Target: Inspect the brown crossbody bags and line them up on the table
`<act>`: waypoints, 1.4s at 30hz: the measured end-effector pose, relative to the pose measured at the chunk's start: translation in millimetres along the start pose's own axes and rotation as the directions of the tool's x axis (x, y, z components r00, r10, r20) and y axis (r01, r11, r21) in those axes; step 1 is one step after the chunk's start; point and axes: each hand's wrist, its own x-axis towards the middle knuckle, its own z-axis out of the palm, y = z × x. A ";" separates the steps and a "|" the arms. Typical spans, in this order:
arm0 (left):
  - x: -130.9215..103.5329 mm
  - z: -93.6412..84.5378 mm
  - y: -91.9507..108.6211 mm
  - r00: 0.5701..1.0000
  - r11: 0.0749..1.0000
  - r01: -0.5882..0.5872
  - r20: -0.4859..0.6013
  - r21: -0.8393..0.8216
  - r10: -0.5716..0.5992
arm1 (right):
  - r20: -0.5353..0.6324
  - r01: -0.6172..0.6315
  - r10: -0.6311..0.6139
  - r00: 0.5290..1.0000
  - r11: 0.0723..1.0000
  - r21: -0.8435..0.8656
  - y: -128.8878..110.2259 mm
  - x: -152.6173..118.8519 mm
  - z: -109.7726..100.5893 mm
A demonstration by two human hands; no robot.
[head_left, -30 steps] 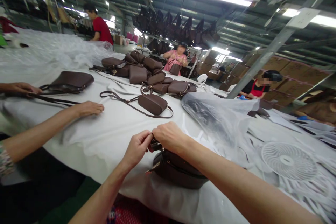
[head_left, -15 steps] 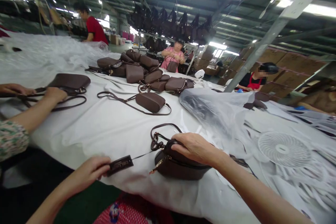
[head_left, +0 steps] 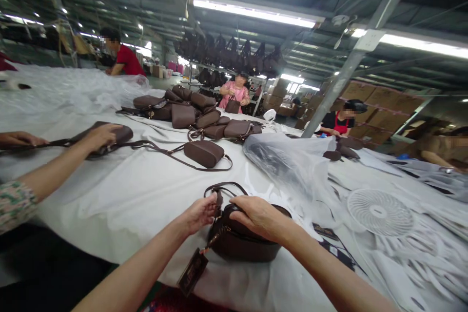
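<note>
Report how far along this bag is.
Seemingly done: the black tag hangs at the front of the bag. In hand: the left hand is at the strap, the right hand holds the bag's top. Possibly left: the strap lies loosely looped, not tucked away.

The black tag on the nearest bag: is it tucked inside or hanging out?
Out. The black tag shows beside the bag, against the white cloth, with neither hand touching it.

- Your brown bag (head_left: 248, 248) is showing smooth, matt, leather-like sides.
- Your white table cover (head_left: 146, 185) is looking matt and creased.
- Near you, clear sheeting (head_left: 288, 161) is showing glossy, wrinkled plastic.
</note>
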 end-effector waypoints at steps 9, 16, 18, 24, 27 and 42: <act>-18.1 49.3 119.3 0.886 0.840 -0.445 0.292 0.310 0.361 | -0.655 -0.040 0.030 0.755 0.999 0.000 24.0 -7.4 -25.6; -36.9 70.5 123.6 0.763 0.404 -0.634 0.451 0.659 0.463 | -0.407 0.117 -0.234 0.883 0.950 -0.291 41.7 15.2 -79.1; -30.7 61.9 118.9 0.686 0.224 -0.609 0.364 0.761 0.630 | -0.376 0.025 -0.084 0.923 0.987 -0.160 48.3 10.3 -91.7; -5.3 37.7 117.5 0.652 0.226 -0.456 0.150 0.861 0.743 | -0.180 -0.015 0.141 0.973 0.825 0.564 63.4 -53.1 -128.4; -1.1 53.9 122.6 0.722 0.242 -0.518 0.268 0.820 0.637 | -0.315 -0.002 0.188 0.931 0.862 0.508 66.5 -76.0 -137.4; 16.7 90.3 115.5 0.720 0.161 -0.533 0.346 0.830 0.602 | -0.663 -0.205 0.091 0.743 0.974 -0.096 82.8 -101.0 -144.5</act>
